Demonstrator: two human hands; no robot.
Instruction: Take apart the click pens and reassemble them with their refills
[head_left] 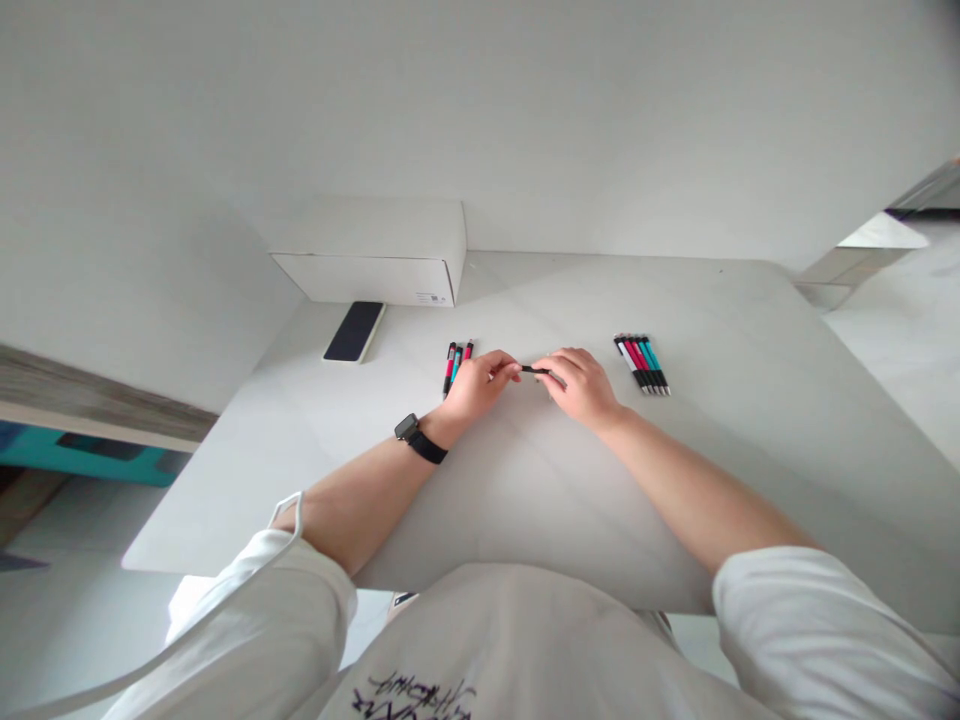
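Between my two hands is a pen [534,370], of which only a short black stretch shows. My left hand [482,384] pinches one end, and my right hand [579,385] closes on the other; their fingers hide the rest. Just behind my left hand lie a few loose pens [451,365] in red, teal and black, partly covered by it. To the right of my right hand, several pens [642,364] rest side by side in a neat slanted row, with white, red and teal barrels and black grips.
A white box [367,277] stands at the back left against the wall. In front of it lies a phone [355,331] with a dark screen. The white table [750,400] has its right edge beside a lower floor area.
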